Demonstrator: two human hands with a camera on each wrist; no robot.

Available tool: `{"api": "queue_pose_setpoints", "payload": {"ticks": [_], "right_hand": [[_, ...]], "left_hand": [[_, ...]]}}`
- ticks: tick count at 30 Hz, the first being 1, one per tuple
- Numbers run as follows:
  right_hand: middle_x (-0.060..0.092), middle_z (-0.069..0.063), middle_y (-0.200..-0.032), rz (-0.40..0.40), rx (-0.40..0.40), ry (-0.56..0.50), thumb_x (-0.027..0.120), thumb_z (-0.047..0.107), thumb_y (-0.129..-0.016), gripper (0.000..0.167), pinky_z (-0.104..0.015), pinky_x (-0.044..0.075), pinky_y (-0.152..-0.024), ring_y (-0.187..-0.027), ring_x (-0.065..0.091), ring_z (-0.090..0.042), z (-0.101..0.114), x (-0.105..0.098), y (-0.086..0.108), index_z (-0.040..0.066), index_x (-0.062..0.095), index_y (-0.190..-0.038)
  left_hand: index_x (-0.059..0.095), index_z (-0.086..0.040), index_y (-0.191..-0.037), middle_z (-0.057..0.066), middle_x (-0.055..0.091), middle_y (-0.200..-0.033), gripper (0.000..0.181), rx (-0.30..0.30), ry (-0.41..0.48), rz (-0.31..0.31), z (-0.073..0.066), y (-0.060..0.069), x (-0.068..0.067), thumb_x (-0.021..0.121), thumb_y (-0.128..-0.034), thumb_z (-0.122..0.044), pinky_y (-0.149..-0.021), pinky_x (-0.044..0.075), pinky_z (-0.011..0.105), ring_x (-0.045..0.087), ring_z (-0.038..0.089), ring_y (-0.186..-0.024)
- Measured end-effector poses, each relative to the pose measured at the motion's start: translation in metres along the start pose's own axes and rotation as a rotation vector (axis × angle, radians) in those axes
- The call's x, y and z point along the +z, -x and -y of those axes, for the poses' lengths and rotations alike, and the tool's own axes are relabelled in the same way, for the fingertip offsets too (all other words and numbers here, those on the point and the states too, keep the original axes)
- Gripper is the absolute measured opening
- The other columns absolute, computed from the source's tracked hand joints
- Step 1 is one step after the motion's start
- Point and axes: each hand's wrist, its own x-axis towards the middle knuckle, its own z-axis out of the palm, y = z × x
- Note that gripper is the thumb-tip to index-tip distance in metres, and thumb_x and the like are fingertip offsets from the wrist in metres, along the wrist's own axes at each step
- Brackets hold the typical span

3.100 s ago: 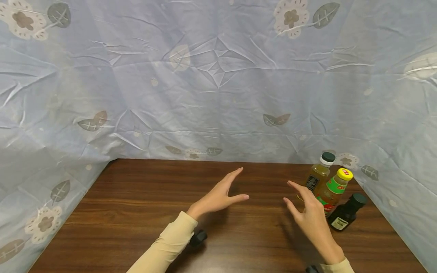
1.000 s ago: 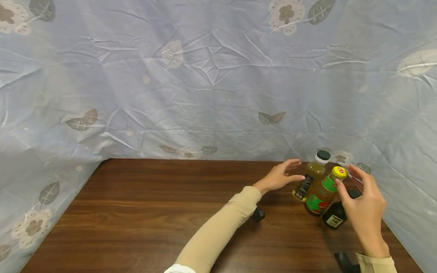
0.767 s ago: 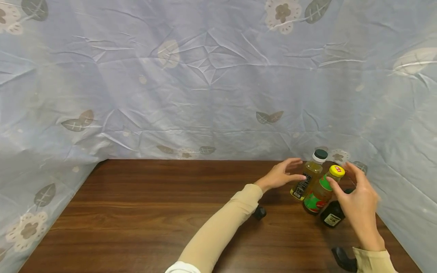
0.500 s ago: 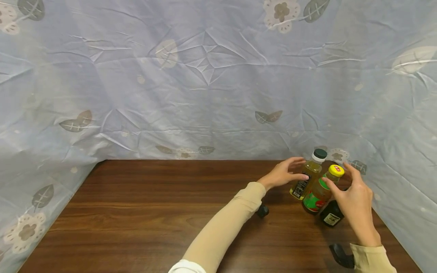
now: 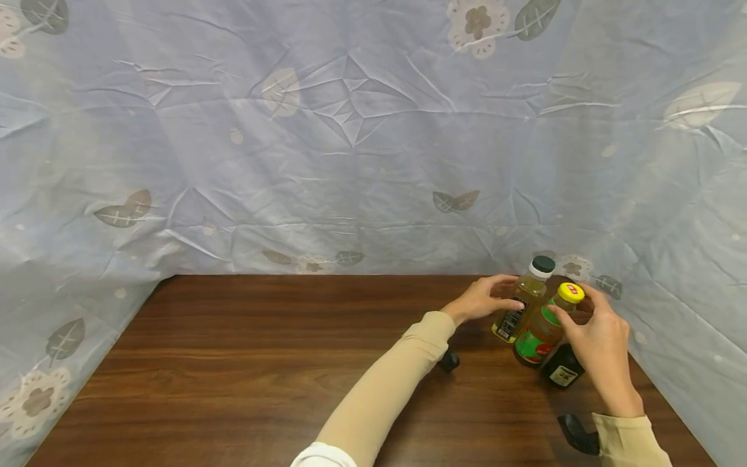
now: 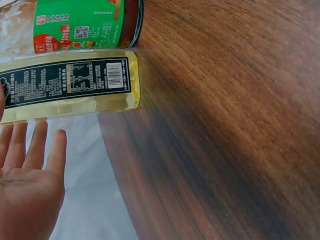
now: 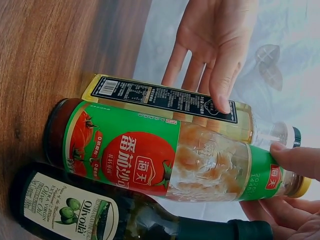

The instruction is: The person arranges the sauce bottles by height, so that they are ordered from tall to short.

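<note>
At the table's right stand three bottles. My right hand (image 5: 601, 337) holds the neck of the yellow-capped ketchup bottle (image 7: 122, 145), its thumb on the green neck label and its fingers behind. Beside it is a dark-capped bottle of yellow liquid (image 6: 70, 82). My left hand (image 5: 480, 300) is at that bottle, thumb against the black label; the other fingers extend fairly straight along its far side, as the left wrist view (image 6: 30, 185) shows. The dark olive oil bottle (image 7: 75, 205) stands nearest me, partly hidden by my right hand in the head view.
Brown wood-grain table (image 5: 251, 370) stretches to the left of the bottles. A pale blue floral cloth (image 5: 350, 162) hangs behind the table and along its sides. Black camera mounts (image 5: 578, 434) sit at the wrists, low over the table.
Both hands have moved right from mid-table to the bottles. Over the last second my right hand has closed in leftward on the ketchup bottle's neck, and my left has edged nearer its bottle.
</note>
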Motion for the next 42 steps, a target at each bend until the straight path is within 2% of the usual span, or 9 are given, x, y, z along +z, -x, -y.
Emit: {"api": "queue_pose_setpoints", "payload": {"ticks": [5, 13, 20, 26, 35, 42], "right_hand": [[0.064, -0.037, -0.096, -0.017, 0.013, -0.015, 0.082, 0.0, -0.078, 0.052, -0.061, 0.045, -0.065, -0.064, 0.06, -0.049, 0.001, 0.0012, -0.0005, -0.014, 0.056, -0.121], [0.064, -0.037, -0.096, -0.016, 0.032, -0.029, 0.081, 0.0, -0.078, 0.051, -0.061, 0.043, -0.07, -0.069, 0.061, -0.051, -0.0006, 0.0019, -0.0006, -0.014, 0.056, -0.12], [0.064, -0.037, -0.095, -0.019, 0.025, -0.029, 0.081, 0.0, -0.078, 0.051, -0.062, 0.045, -0.067, -0.068, 0.062, -0.05, -0.0002, 0.0018, -0.0005, -0.014, 0.056, -0.121], [0.064, -0.038, -0.095, -0.015, 0.02, -0.026, 0.081, 0.0, -0.078, 0.051, -0.063, 0.045, -0.067, -0.068, 0.061, -0.05, -0.0008, 0.0016, -0.0002, -0.014, 0.056, -0.121], [0.064, -0.038, -0.093, -0.016, -0.005, -0.009, 0.081, 0.0, -0.077, 0.052, -0.061, 0.047, -0.06, -0.057, 0.06, -0.045, -0.0009, 0.0006, -0.0007, -0.016, 0.056, -0.12], [0.064, -0.038, -0.093, -0.011, 0.01, -0.02, 0.081, 0.0, -0.078, 0.051, -0.062, 0.044, -0.065, -0.059, 0.06, -0.047, -0.0008, 0.0005, -0.0001, -0.015, 0.056, -0.119]], "left_hand": [[0.049, -0.016, -0.145, -0.002, 0.054, -0.139, 0.059, -0.013, -0.019, -0.005, 0.0021, -0.0015, 0.0018, 0.072, -0.0915, -0.03, -0.098, 0.046, 0.022, 0.051, 0.011, -0.126], [0.05, -0.013, -0.144, 0.0, 0.055, -0.139, 0.059, -0.002, -0.002, -0.009, 0.0038, -0.0038, 0.0038, 0.073, -0.0915, -0.026, -0.095, 0.047, 0.019, 0.054, 0.011, -0.123], [0.052, -0.014, -0.142, 0.0, 0.059, -0.133, 0.058, -0.005, 0.012, -0.033, 0.0034, -0.0027, 0.0048, 0.075, -0.0897, -0.026, -0.092, 0.049, 0.019, 0.058, 0.009, -0.117], [0.051, -0.014, -0.143, 0.0, 0.057, -0.136, 0.06, -0.01, 0.013, -0.049, 0.0046, -0.0018, 0.0053, 0.075, -0.0894, -0.027, -0.094, 0.049, 0.02, 0.056, 0.01, -0.12], [0.049, -0.014, -0.145, 0.0, 0.055, -0.138, 0.061, -0.02, 0.012, -0.055, 0.003, -0.0001, 0.0024, 0.074, -0.0906, -0.029, -0.094, 0.049, 0.02, 0.055, 0.011, -0.121], [0.049, -0.012, -0.144, 0.001, 0.056, -0.137, 0.062, -0.014, 0.012, -0.069, -0.0015, 0.0023, -0.0007, 0.074, -0.0903, -0.029, -0.094, 0.048, 0.02, 0.055, 0.01, -0.121]]}}
